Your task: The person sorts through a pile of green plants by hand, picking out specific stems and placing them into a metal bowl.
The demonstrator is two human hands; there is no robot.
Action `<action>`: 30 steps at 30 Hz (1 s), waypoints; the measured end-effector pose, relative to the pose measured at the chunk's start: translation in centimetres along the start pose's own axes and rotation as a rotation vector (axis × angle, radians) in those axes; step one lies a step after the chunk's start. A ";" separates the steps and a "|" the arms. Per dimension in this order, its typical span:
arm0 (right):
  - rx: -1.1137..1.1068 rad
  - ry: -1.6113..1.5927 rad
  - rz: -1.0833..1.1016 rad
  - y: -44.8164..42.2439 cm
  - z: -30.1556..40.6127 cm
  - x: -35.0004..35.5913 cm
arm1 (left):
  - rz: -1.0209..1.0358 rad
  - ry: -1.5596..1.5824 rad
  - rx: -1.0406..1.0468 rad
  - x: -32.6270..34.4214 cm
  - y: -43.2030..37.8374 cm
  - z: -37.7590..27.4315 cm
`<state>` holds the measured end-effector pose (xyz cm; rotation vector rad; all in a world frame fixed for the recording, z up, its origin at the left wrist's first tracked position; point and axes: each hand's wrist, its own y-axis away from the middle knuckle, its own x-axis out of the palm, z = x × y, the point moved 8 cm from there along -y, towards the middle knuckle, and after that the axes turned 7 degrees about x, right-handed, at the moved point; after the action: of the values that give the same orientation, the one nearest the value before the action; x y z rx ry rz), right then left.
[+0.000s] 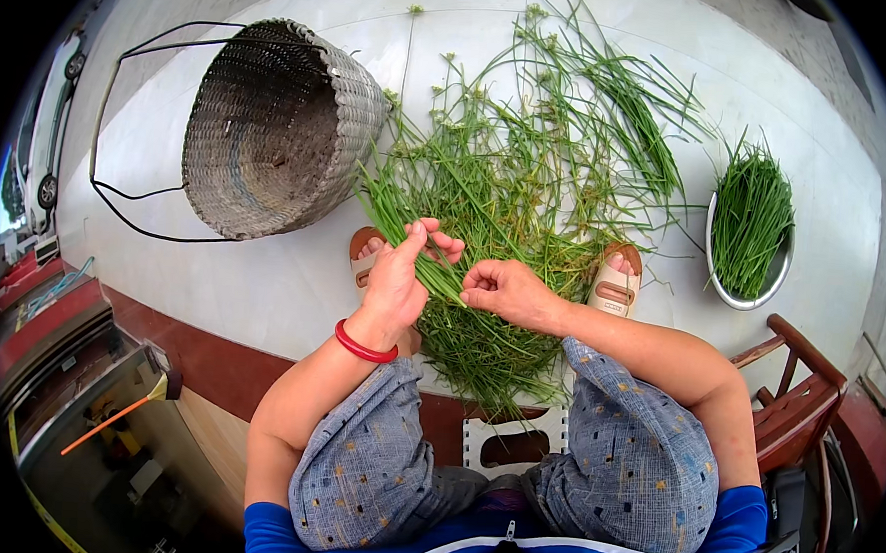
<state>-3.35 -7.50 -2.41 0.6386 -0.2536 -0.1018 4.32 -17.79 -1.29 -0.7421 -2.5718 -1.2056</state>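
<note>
A slim bunch of garlic chives (pixel 443 280) lies across the palm of my left hand (pixel 405 274), held under the thumb, its leaf tips pointing away to the upper left. At the pale stem ends, the thumb and forefinger of my right hand (pixel 513 291) are pinched together and touch the bunch. Whether they hold one stem or several is too small to tell. Below and beyond both hands spreads a loose heap of garlic chives (pixel 508 182), partly yellowed, between my sandalled feet. Some stalks at its far side carry flower heads (pixel 536 12).
A woven basket (pixel 285 125) with a wire handle lies tipped at the left, its mouth facing left. On the right, a metal bowl (pixel 750 298) holds neatly aligned chives (pixel 753 218). A wooden chair (pixel 797 400) stands at the lower right. A white stool (pixel 513 438) sits beneath me.
</note>
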 end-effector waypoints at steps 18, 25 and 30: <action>0.141 -0.570 -0.336 0.5 -2.5 -5.6 | 0.097 0.056 -0.028 1.4 0.2 0.8; 0.217 0.403 -0.564 -1.2 -4.8 -16.9 | 0.035 0.083 -0.054 -0.8 0.4 0.2; 0.063 0.980 -0.855 -1.1 -2.8 -22.3 | 0.064 0.038 -0.112 0.0 0.5 0.9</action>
<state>-24.11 -2.98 -9.73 0.7552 0.9802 -0.5787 4.62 -16.84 -1.47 -0.8095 -2.4480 -1.3387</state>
